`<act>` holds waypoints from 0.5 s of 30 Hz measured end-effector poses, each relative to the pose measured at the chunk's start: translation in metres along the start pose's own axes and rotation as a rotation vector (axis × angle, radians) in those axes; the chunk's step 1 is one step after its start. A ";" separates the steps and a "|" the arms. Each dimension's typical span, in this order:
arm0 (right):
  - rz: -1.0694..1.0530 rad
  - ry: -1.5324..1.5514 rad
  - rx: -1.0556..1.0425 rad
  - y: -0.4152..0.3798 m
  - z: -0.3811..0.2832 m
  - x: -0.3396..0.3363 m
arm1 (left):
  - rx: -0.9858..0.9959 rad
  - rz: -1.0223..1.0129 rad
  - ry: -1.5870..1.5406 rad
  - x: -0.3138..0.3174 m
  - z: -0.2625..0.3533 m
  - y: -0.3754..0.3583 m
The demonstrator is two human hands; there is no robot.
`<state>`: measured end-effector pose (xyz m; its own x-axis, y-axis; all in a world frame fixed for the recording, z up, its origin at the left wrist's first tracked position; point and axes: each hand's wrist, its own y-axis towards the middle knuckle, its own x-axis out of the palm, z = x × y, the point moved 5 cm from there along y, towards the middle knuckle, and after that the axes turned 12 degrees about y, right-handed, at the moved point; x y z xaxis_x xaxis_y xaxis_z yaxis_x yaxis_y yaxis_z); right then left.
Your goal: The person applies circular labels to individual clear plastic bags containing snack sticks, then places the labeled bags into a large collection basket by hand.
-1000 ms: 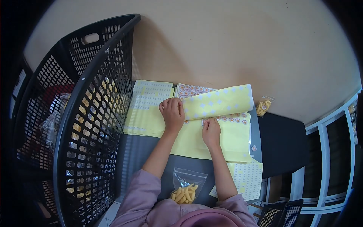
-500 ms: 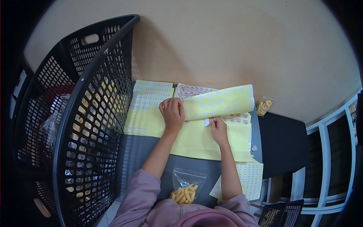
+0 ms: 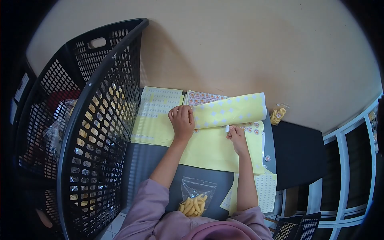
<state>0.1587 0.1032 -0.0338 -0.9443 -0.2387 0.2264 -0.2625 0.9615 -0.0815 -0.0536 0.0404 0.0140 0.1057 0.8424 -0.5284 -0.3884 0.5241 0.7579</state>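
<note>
My left hand (image 3: 182,123) has its fingers curled on the left end of a curled-over yellow sticker sheet (image 3: 230,110), whose underside shows pale blue-white marks. Just below the curl, my right hand (image 3: 237,140) pinches a small white sticker (image 3: 227,129), which looks bent and shows only its pale side. Under both hands lies a flat yellow sheet (image 3: 218,150). Rows of round red-and-white stickers (image 3: 204,96) show behind the curled sheet and to its right. Near my body is a clear zip bag (image 3: 196,200) of pale yellow finger-shaped snacks, with no sticker visible.
A large black perforated basket (image 3: 102,68) holding bagged snacks stands on the left. Printed yellow sheets (image 3: 156,120) lie beside it; another dotted sheet (image 3: 266,190) overhangs the table at right. A filled snack bag (image 3: 279,115) and a loose sticker (image 3: 267,158) sit to the right.
My right hand has shifted a little to the right with the small sticker, now bent in its fingers. The curled sheet has dipped slightly at its right end. My left hand stays put.
</note>
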 end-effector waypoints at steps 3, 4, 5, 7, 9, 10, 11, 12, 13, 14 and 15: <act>0.027 -0.061 -0.007 -0.014 -0.015 -0.006 | 0.005 0.007 -0.005 0.000 0.001 0.000; 0.033 -0.094 -0.019 -0.021 -0.021 -0.007 | 0.005 0.004 -0.007 0.000 0.000 0.000; 0.037 -0.094 -0.019 -0.029 -0.027 -0.007 | 0.014 0.004 -0.002 0.001 0.000 0.000; 0.025 -0.151 -0.048 -0.049 -0.042 -0.004 | 0.028 0.001 -0.004 0.002 0.001 -0.001; 0.049 -0.163 -0.132 -0.074 -0.059 0.000 | -0.032 -0.031 -0.075 0.002 -0.001 0.000; 0.065 -0.175 -0.214 -0.088 -0.069 0.003 | -0.029 -0.031 -0.076 0.001 -0.001 0.001; 0.103 -0.150 -0.232 -0.103 -0.075 0.004 | -0.033 -0.099 -0.164 0.003 -0.001 0.003; 0.105 -0.147 -0.228 -0.116 -0.080 0.007 | -0.038 -0.172 -0.250 0.005 -0.001 0.003; 0.096 -0.161 -0.326 -0.132 -0.088 0.011 | -0.039 -0.181 -0.246 -0.001 0.000 0.007; 0.089 -0.176 -0.417 -0.148 -0.094 0.013 | -0.006 -0.213 -0.259 -0.005 0.001 0.010; 0.099 -0.228 -0.463 -0.161 -0.096 0.014 | 0.026 -0.246 -0.272 -0.016 0.005 0.010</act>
<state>0.2071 -0.0419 0.0761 -0.9929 -0.1174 0.0184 -0.1031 0.9281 0.3576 -0.0545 0.0329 0.0322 0.4341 0.6915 -0.5775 -0.2985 0.7152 0.6320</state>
